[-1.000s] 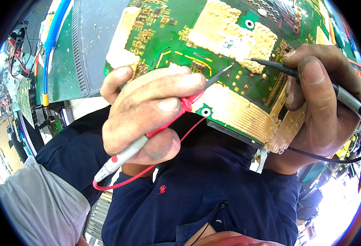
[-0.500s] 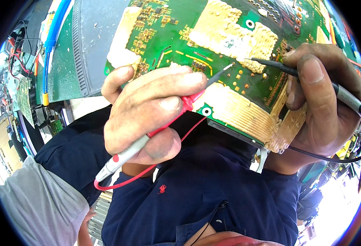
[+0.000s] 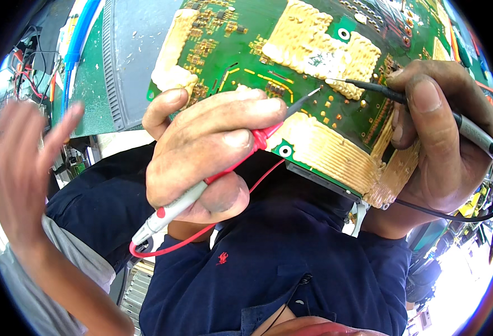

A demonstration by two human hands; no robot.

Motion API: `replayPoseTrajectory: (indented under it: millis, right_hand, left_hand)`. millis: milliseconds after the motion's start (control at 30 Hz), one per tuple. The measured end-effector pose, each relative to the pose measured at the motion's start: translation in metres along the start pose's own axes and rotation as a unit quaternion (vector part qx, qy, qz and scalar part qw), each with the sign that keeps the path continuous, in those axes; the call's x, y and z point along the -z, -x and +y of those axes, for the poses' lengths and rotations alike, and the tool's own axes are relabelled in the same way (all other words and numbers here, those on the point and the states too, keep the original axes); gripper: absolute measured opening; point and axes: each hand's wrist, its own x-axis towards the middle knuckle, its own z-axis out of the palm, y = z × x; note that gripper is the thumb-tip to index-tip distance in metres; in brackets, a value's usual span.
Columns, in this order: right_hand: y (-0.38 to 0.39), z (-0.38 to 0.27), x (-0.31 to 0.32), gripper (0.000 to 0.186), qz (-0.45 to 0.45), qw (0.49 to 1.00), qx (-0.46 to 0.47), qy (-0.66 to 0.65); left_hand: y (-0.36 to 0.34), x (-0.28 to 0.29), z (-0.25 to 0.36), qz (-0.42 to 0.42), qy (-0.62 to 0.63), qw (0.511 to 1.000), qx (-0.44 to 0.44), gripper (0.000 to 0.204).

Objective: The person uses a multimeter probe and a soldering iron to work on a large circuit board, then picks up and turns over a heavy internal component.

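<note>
- The left hand point(image 3: 201, 147) gripped a red-and-grey probe point(image 3: 178, 206), its thin tip angled up and rightward over a green circuit board point(image 3: 243, 47).
- The right hand point(image 3: 440, 131) held a black-and-grey probe point(image 3: 376, 89) pointing left, its tip near the other; whether either tip touched the board could not be told.
- Ridged cream material point(image 3: 325, 147) covered patches of the board.
- A red lead point(image 3: 173, 250) looped below the left hand; a black lead point(image 3: 445, 215) ran under the right.
- Far left, another person's hand point(image 3: 19, 168) showed blurred.
</note>
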Motion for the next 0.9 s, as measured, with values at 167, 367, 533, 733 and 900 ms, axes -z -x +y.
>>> replayPoseTrajectory:
  millis: [167,367,533,733,900]
  right_hand:
    - [0.001,0.000,-0.001,0.017,0.012,1.000,-0.012,-0.015]
    - [0.002,-0.002,-0.001,0.016,0.009,1.000,-0.022,-0.016]
    - [-0.001,-0.003,-0.003,0.016,0.006,1.000,-0.025,0.007]
    - [-0.003,-0.006,-0.004,0.017,-0.002,0.999,-0.031,0.022]
    - [-0.004,-0.005,0.001,0.017,-0.039,0.999,-0.016,0.024]
  left_hand:
    - [-0.002,-0.001,0.000,0.010,0.020,1.000,-0.002,0.037]
    - [0.007,-0.016,-0.008,0.093,0.094,0.991,-0.032,0.038]
    - [0.006,-0.016,-0.013,0.083,0.078,0.992,-0.049,0.035]
    - [0.002,-0.013,-0.008,0.078,0.060,0.994,-0.050,0.032]
    - [-0.007,-0.023,-0.024,0.119,0.059,0.978,-0.163,0.031]
